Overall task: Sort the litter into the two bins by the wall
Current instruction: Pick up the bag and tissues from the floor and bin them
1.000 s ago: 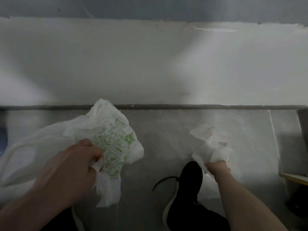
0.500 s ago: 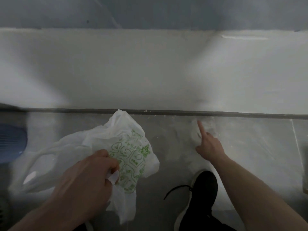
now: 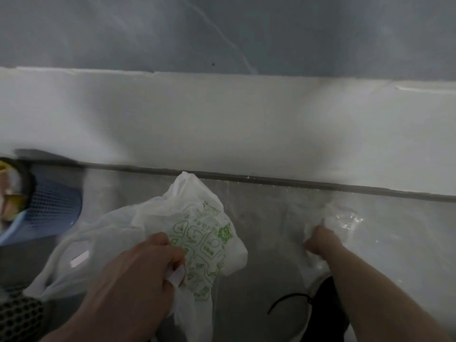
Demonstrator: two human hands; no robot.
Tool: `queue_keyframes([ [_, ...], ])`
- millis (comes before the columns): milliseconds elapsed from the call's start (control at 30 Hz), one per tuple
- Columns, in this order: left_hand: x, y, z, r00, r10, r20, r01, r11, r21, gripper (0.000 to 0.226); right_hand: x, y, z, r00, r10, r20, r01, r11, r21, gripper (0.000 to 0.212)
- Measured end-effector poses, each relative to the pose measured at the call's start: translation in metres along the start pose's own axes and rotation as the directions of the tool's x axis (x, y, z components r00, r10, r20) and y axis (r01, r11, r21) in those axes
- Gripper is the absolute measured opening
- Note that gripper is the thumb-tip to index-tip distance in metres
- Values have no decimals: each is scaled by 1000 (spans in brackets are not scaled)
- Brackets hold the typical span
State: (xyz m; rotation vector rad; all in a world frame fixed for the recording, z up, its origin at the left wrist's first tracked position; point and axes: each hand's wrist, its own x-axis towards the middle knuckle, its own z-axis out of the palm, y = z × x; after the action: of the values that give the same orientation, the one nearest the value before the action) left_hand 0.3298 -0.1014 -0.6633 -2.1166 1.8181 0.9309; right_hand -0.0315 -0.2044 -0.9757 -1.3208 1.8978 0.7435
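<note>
My left hand [image 3: 138,275] grips a crumpled white plastic bag with green print [image 3: 197,218], held low over the grey floor; its handles trail to the left. My right hand [image 3: 320,239] is down at the floor on the right, fingers closed on a thin clear plastic wrapper [image 3: 345,218] that lies near the wall base. A blue mesh bin [image 3: 54,208] stands at the left edge by the wall, with yellow and pale litter showing in its mouth. A black mesh bin [image 3: 19,317] shows in the lower left corner, mostly cut off.
A white wall [image 3: 222,124] with a dark strip along its foot runs across the view. My black shoe [image 3: 323,307] with a loose lace stands under my right forearm. Grey floor lies between the bag and the wrapper.
The view has swung left, bringing the blue bin in. My right hand, pointing with one finger half a second ago, has closed on the clear wrapper. The left hand keeps the bag.
</note>
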Motion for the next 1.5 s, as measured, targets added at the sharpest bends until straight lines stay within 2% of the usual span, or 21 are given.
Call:
queue_keyframes([
  [33, -3, 1, -3, 1000, 3, -15, -3, 1000, -12, 11, -15, -15, 13, 998, -31, 51, 33, 999, -40, 53],
  [133, -8, 0, -13, 999, -5, -51, 3, 999, -41, 19, -54, -65, 61, 973, -144, 180, 138, 989, 45, 61],
  [233, -12, -7, -29, 990, -32, -136, 17, 994, -111, 23, -101, -114, 92, 956, -222, 189, 181, 960, 212, 54],
  [333, -17, -15, -60, 958, -90, -273, 54, 989, -136, 20, -147, -140, 84, 960, -268, 87, 220, 905, 365, 50],
  [400, -27, -20, -79, 922, -120, -369, 56, 983, -177, 22, -170, -132, 56, 963, -267, -18, 253, 886, 388, 44],
  [500, -42, -25, -86, 895, -91, -436, -12, 974, -227, 29, -179, -89, 8, 960, -152, -236, 233, 898, 373, 41],
  [567, -48, -28, -77, 900, -81, -429, -29, 969, -245, 33, -162, -57, -12, 949, -7, -316, 162, 869, 467, 47],
  [633, -46, -28, -63, 905, -56, -422, -36, 978, -207, 31, -140, -27, -18, 947, 87, -310, 92, 850, 519, 56],
  [800, -35, -21, -49, 944, -2, -329, -40, 992, -122, 27, -100, 32, -2, 962, 148, -229, -22, 880, 475, 64],
  [900, -23, -25, -48, 949, 14, -314, -45, 995, -91, 26, -65, 45, 6, 967, 165, -193, -56, 879, 473, 67],
  [1100, 5, -63, -38, 932, -4, -362, -43, 992, -121, 44, -7, 49, 13, 978, 155, -142, -70, 875, 479, 69],
  [1267, 3, -55, -40, 959, 15, -284, -38, 997, -73, 43, -12, 32, 29, 979, 151, -133, -75, 887, 455, 45],
  [1400, -8, -36, -61, 955, -26, -297, 0, 996, -85, 33, -62, -12, 43, 1000, 19, -16, -12, 931, 366, 51],
  [1500, -16, -24, -75, 960, -35, -277, 9, 995, -97, 24, -122, -71, 40, 987, -151, 61, 108, 887, 449, 56],
])
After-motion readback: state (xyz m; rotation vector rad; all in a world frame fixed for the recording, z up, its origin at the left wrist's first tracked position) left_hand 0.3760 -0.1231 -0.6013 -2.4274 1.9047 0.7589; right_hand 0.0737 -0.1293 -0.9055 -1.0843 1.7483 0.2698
